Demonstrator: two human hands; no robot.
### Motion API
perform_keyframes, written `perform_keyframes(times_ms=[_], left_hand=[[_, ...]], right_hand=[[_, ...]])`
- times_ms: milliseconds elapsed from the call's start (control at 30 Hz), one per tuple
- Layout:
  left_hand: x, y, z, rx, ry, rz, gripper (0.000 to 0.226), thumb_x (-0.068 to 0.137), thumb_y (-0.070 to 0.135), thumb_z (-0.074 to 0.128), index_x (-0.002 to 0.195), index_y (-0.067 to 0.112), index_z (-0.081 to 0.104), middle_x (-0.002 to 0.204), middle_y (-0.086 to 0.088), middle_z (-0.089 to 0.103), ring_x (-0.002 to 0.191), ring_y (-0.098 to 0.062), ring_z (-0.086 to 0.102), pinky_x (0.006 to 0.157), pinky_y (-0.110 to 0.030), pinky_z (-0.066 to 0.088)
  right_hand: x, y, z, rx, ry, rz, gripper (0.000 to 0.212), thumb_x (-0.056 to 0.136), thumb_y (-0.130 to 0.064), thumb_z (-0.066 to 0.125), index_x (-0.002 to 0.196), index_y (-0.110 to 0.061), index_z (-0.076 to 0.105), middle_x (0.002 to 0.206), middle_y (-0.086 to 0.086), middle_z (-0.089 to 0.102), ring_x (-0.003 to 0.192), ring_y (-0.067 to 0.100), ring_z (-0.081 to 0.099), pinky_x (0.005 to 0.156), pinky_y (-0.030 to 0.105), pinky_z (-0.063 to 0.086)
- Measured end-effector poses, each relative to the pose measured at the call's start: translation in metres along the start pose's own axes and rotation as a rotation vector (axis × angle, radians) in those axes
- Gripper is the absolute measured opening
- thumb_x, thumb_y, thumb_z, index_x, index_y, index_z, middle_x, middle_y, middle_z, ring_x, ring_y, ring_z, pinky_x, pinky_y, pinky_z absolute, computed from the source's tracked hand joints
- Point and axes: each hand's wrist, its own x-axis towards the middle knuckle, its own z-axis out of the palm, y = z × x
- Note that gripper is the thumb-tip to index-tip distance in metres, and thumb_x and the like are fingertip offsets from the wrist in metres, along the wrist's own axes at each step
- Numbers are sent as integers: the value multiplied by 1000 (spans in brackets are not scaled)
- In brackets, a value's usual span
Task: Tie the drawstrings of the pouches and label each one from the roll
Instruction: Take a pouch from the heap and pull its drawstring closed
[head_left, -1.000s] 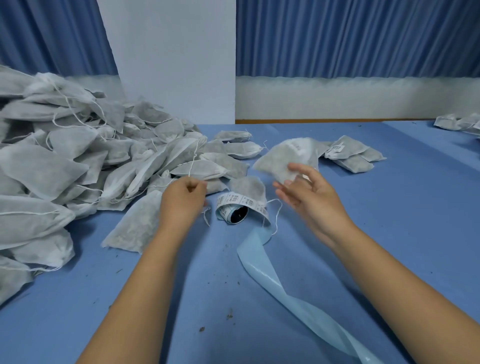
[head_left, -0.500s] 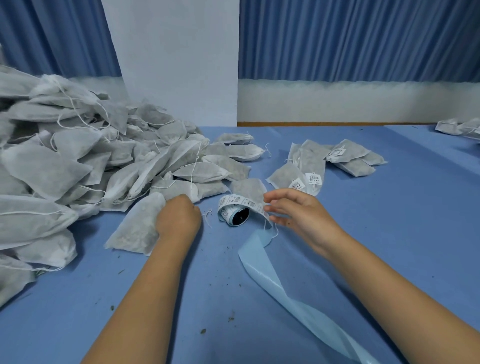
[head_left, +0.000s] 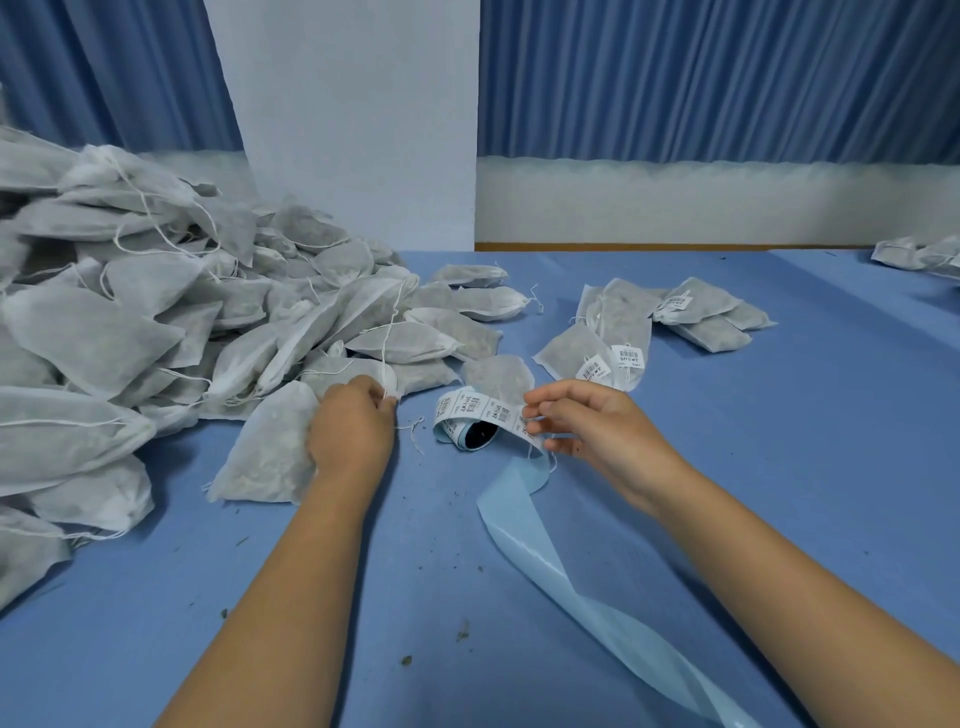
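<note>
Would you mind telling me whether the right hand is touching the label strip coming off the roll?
Touching. The head view shows the right hand with its fingertips pinching the end of the label strip, with no gap between them.

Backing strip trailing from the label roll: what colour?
Pale blue, glossy backing strip, best seen in the head view.

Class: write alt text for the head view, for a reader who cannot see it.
A person's left hand grips the neck of a grey fabric pouch while the right hand pinches the white barcode label strip of a roll on a blue table. A heap of unlabelled grey pouches lies left; labelled pouches lie beyond.
</note>
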Motion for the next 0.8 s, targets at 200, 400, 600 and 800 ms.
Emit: perform_keyframes(times_ms=[200, 400, 600, 800], left_hand=[[-1, 0, -4, -157, 80, -5, 14, 91, 23, 67, 81, 13, 67, 84, -4, 70, 82, -27, 63, 66, -31, 42], [-9, 17, -22, -259, 166, 222, 10, 92, 25, 67, 82, 21, 70, 86, 10, 64, 82, -13, 57, 66, -26, 35], [-41, 52, -37, -476, 121, 637, 12, 84, 19, 62, 77, 28, 57, 82, 16, 52, 58, -3, 47, 62, -10, 35], [-79, 77, -26, -370, -61, 873, 25, 75, 32, 48, 75, 14, 65, 79, 8, 54, 61, -3, 47, 56, -25, 40]], right_hand=[[0, -1, 0, -13, -4, 6, 20, 94, -5, 54, 93, -15, 72, 89, 4, 74, 77, 12, 67, 67, 21, 52], [0, -2, -1, -26, -3, -3, 23, 93, -5, 54, 90, -18, 73, 89, 3, 74, 77, 11, 67, 62, 18, 50], [-1, -6, 0, 17, 0, 26, 24, 95, -5, 51, 91, -13, 73, 91, 5, 75, 68, 12, 66, 53, 17, 45], [-6, -13, 5, 148, -182, 182, 29, 99, -27, 50, 82, -13, 70, 68, 1, 67, 40, 11, 50, 40, 19, 37]])
